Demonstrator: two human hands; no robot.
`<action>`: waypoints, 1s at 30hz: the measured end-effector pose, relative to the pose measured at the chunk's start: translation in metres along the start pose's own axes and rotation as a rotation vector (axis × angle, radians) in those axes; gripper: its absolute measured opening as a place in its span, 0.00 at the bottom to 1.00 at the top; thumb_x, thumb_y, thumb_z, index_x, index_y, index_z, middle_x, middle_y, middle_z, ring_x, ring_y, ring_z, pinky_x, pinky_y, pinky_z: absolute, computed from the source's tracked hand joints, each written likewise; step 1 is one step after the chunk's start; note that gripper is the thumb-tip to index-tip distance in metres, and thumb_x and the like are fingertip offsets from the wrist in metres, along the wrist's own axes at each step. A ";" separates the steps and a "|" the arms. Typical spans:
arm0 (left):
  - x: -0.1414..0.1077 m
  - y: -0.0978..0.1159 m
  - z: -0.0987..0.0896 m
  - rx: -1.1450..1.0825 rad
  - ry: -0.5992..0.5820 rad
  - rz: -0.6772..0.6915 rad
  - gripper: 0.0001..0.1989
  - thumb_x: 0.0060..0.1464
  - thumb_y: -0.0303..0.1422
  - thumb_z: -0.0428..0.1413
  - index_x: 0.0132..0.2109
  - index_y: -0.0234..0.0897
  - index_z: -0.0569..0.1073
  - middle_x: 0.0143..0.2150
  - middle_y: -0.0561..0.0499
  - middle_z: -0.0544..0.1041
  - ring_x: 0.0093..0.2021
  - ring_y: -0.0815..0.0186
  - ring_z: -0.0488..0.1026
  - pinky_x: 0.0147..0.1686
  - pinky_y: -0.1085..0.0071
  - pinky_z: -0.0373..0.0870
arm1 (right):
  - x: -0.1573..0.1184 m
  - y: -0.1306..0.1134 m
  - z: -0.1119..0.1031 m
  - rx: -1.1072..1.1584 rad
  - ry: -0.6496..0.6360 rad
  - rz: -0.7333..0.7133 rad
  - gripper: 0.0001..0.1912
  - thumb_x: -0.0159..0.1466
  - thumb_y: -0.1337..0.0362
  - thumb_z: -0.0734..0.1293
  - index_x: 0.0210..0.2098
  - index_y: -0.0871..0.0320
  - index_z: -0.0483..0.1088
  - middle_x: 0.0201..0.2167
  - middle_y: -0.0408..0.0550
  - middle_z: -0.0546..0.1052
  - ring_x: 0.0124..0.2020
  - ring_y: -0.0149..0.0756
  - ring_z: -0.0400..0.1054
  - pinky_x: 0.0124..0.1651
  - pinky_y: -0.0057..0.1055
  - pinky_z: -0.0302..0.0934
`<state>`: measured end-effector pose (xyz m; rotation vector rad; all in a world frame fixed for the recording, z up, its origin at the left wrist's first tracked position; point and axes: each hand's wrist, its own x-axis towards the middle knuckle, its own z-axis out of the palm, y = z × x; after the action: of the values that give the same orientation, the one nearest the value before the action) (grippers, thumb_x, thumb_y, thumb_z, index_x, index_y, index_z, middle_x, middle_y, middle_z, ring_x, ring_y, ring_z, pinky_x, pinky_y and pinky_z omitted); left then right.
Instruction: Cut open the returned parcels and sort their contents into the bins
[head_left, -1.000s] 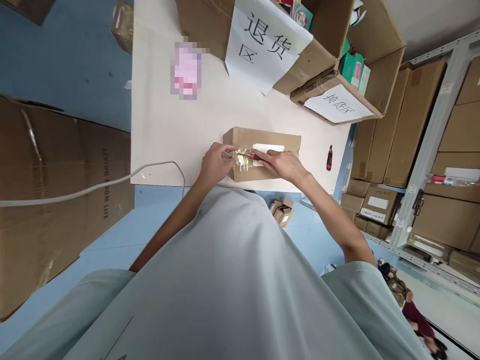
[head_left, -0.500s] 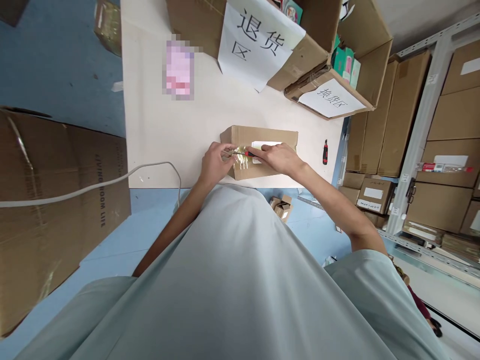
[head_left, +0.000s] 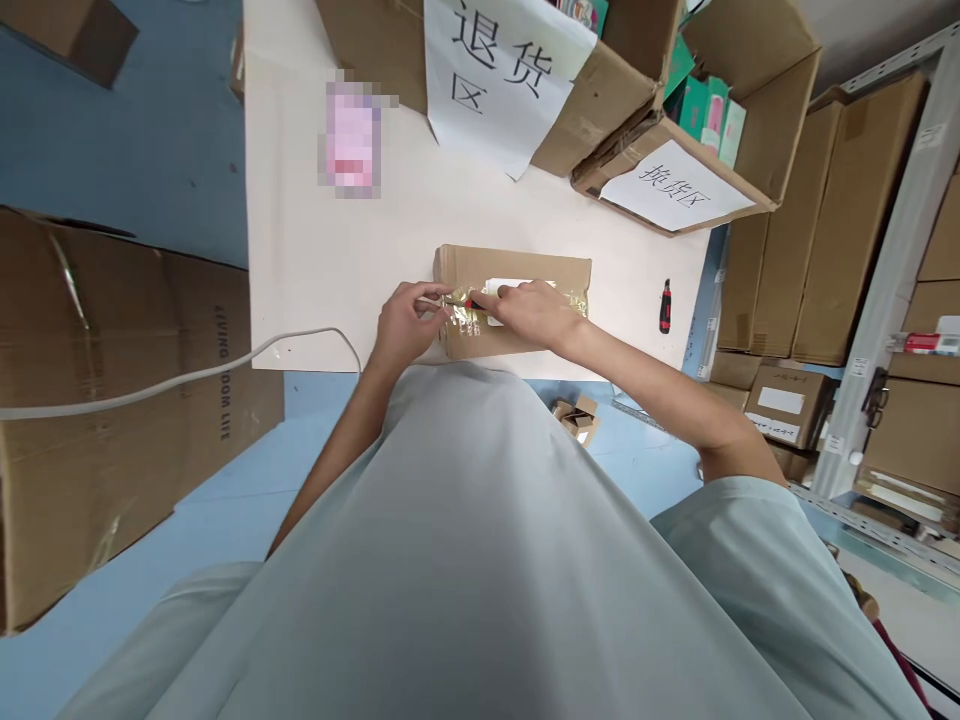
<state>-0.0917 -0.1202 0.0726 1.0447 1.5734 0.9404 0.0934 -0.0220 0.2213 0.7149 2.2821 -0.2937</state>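
A taped cardboard box [head_left: 517, 262] with a white label lies on the white table [head_left: 300, 250] close to my body. My right hand [head_left: 534, 312] is over the box, closed on a slim tool with a red and black handle [head_left: 475, 304]. The tool's thin metal part points left across shiny tape [head_left: 463, 322]. At the box's left end, my left hand [head_left: 409, 318] has its thumb and fingers close around the tip of the tool; whether they pinch the tape or the tip is too small to tell.
A red and black cutter [head_left: 665, 306] lies on the table's right. Two open cartons with paper signs [head_left: 510, 80] [head_left: 671, 188] stand at the back. A blurred pink item [head_left: 352, 140] lies back left. A white cable [head_left: 172, 388] crosses a large carton [head_left: 135, 450]. Shelves stand right.
The view has shifted slightly. Both hands and the tool appear a little further left, still at the box's left end. The grip on the tool looks the same.
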 end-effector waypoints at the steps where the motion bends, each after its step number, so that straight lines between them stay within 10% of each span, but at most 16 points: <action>1: -0.001 0.002 0.001 0.009 0.014 -0.007 0.16 0.58 0.36 0.65 0.54 0.42 0.84 0.58 0.46 0.80 0.45 0.61 0.82 0.56 0.59 0.80 | -0.001 0.002 0.001 0.004 0.008 -0.008 0.26 0.81 0.69 0.55 0.76 0.56 0.63 0.53 0.64 0.85 0.50 0.52 0.81 0.47 0.39 0.65; 16: -0.016 0.034 0.046 0.161 0.362 -0.108 0.16 0.58 0.33 0.61 0.52 0.40 0.84 0.57 0.45 0.83 0.45 0.61 0.84 0.54 0.62 0.83 | -0.106 0.153 0.085 0.005 -0.165 0.151 0.27 0.81 0.66 0.57 0.76 0.47 0.66 0.50 0.60 0.86 0.49 0.52 0.82 0.45 0.39 0.58; 30: -0.010 0.049 0.063 0.219 0.438 -0.257 0.18 0.59 0.26 0.60 0.55 0.34 0.83 0.56 0.43 0.86 0.44 0.62 0.82 0.45 0.67 0.78 | -0.120 0.179 0.118 0.076 -0.067 0.093 0.25 0.78 0.72 0.59 0.70 0.54 0.71 0.50 0.60 0.85 0.51 0.49 0.80 0.43 0.36 0.55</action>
<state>-0.0206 -0.1091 0.1079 0.7866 2.1567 0.8690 0.3335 0.0292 0.2198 0.8355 2.1765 -0.3567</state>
